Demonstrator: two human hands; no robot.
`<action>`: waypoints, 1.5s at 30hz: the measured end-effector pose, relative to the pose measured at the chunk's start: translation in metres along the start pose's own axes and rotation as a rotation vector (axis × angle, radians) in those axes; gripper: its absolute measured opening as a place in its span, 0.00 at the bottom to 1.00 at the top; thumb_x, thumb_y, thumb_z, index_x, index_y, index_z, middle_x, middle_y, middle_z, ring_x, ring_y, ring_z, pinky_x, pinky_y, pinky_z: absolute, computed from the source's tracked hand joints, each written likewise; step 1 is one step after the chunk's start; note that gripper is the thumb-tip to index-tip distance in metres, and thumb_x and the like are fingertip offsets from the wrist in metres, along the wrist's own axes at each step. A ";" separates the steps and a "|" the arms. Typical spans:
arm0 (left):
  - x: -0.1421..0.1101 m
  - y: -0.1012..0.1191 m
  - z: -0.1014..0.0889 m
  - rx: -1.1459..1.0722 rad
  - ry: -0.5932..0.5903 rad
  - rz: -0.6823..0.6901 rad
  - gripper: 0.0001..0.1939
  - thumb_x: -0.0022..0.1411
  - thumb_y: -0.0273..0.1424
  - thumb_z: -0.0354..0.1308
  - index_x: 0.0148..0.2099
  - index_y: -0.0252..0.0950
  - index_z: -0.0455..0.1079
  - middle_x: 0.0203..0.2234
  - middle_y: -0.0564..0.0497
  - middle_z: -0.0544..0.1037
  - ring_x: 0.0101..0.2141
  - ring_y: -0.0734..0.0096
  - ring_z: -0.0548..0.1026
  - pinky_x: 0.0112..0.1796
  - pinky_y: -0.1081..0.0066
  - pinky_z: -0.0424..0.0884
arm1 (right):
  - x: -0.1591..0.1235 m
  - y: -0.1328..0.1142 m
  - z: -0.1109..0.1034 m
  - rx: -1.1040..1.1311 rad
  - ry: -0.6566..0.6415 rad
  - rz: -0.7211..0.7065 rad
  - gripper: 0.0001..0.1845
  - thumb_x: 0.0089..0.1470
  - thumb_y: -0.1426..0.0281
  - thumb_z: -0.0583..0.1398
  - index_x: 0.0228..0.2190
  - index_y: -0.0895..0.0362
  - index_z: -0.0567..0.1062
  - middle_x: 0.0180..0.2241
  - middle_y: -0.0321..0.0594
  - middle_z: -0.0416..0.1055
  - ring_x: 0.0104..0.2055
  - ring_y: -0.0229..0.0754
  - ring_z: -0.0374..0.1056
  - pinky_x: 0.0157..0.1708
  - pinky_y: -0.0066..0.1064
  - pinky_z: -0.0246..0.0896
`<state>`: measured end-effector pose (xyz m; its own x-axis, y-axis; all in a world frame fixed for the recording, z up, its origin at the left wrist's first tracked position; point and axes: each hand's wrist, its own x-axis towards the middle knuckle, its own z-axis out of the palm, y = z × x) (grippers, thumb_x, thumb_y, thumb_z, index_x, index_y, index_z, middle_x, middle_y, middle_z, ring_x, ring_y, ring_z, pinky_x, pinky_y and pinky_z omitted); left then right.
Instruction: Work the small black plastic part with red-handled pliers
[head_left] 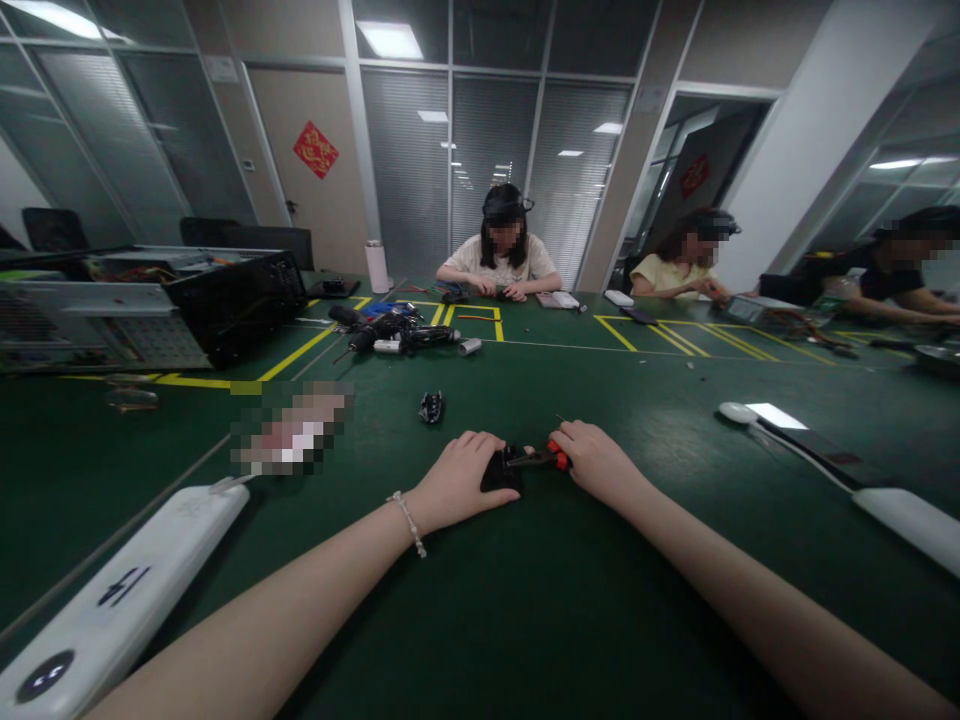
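Observation:
My left hand (pixel 456 482) is closed around a small black plastic part (pixel 498 478), holding it low over the green table (pixel 570 590). From the right, my right hand (pixel 600 462) grips red-handled pliers (pixel 557 456). Their dark jaws reach to the black part; whether they pinch anything on it is too small to tell. A thin rod or wire tip sticks up by my right fingers. Just beyond my left hand lies a small dark piece with metallic bits (pixel 431 407).
An opened computer case (pixel 247 310) stands at the left. A pile of cables and tools (pixel 390 328) lies farther back. White power banks (pixel 127 600) and a phone (pixel 814 440) flank my arms. Several people (pixel 499 255) sit at work across the table.

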<state>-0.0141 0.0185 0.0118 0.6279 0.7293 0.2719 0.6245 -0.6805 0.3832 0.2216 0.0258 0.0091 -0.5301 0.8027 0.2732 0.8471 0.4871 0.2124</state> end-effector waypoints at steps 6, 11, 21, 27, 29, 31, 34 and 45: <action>0.001 0.001 -0.001 -0.010 -0.009 -0.003 0.27 0.52 0.48 0.54 0.49 0.38 0.59 0.44 0.48 0.66 0.45 0.60 0.64 0.44 0.61 0.62 | -0.001 0.000 0.000 0.003 0.010 0.001 0.16 0.41 0.83 0.53 0.35 0.61 0.70 0.35 0.46 0.67 0.37 0.43 0.62 0.37 0.34 0.58; 0.001 0.001 -0.001 -0.008 -0.027 -0.014 0.28 0.52 0.49 0.54 0.50 0.38 0.59 0.45 0.47 0.66 0.45 0.59 0.63 0.44 0.61 0.61 | -0.001 0.001 0.001 0.024 0.018 -0.013 0.17 0.41 0.84 0.53 0.35 0.61 0.70 0.35 0.45 0.67 0.36 0.43 0.62 0.37 0.34 0.58; -0.001 0.003 -0.002 -0.009 -0.020 -0.011 0.28 0.51 0.48 0.55 0.49 0.38 0.59 0.45 0.47 0.66 0.45 0.59 0.64 0.43 0.61 0.62 | -0.001 0.000 -0.001 -0.013 0.012 -0.014 0.19 0.40 0.84 0.53 0.37 0.62 0.70 0.36 0.46 0.68 0.36 0.44 0.63 0.36 0.35 0.58; 0.000 0.002 0.000 -0.008 -0.024 -0.016 0.27 0.51 0.47 0.56 0.49 0.38 0.59 0.45 0.47 0.66 0.45 0.58 0.64 0.43 0.61 0.61 | -0.003 0.002 0.004 -0.009 0.046 -0.019 0.18 0.40 0.83 0.54 0.36 0.60 0.70 0.36 0.46 0.68 0.37 0.44 0.64 0.37 0.36 0.58; 0.000 0.001 0.001 -0.018 -0.019 -0.016 0.27 0.51 0.47 0.56 0.49 0.39 0.58 0.45 0.48 0.66 0.45 0.59 0.64 0.44 0.61 0.62 | -0.003 0.002 0.004 -0.008 0.037 -0.018 0.18 0.39 0.83 0.54 0.36 0.60 0.70 0.36 0.46 0.68 0.37 0.44 0.63 0.38 0.36 0.58; 0.000 0.000 0.002 -0.026 -0.010 -0.014 0.27 0.51 0.47 0.56 0.49 0.39 0.58 0.45 0.48 0.66 0.45 0.60 0.63 0.44 0.62 0.61 | -0.002 0.002 0.003 -0.010 0.011 -0.014 0.19 0.39 0.83 0.54 0.37 0.61 0.70 0.36 0.47 0.68 0.37 0.45 0.63 0.37 0.36 0.58; 0.000 -0.001 0.002 -0.029 -0.002 -0.013 0.27 0.51 0.47 0.56 0.49 0.39 0.58 0.45 0.48 0.66 0.45 0.60 0.63 0.45 0.61 0.61 | -0.002 0.002 0.002 -0.010 -0.001 -0.011 0.18 0.40 0.83 0.53 0.36 0.62 0.70 0.36 0.46 0.68 0.37 0.45 0.63 0.37 0.36 0.59; -0.001 0.001 0.001 -0.029 -0.018 -0.020 0.27 0.51 0.47 0.55 0.50 0.39 0.58 0.45 0.48 0.66 0.45 0.60 0.63 0.45 0.61 0.61 | -0.003 0.003 0.004 0.011 0.031 -0.032 0.18 0.40 0.83 0.53 0.36 0.60 0.70 0.35 0.46 0.68 0.36 0.44 0.64 0.36 0.36 0.59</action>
<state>-0.0137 0.0175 0.0111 0.6233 0.7415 0.2483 0.6236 -0.6629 0.4143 0.2259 0.0266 0.0051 -0.5573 0.7758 0.2959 0.8302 0.5159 0.2110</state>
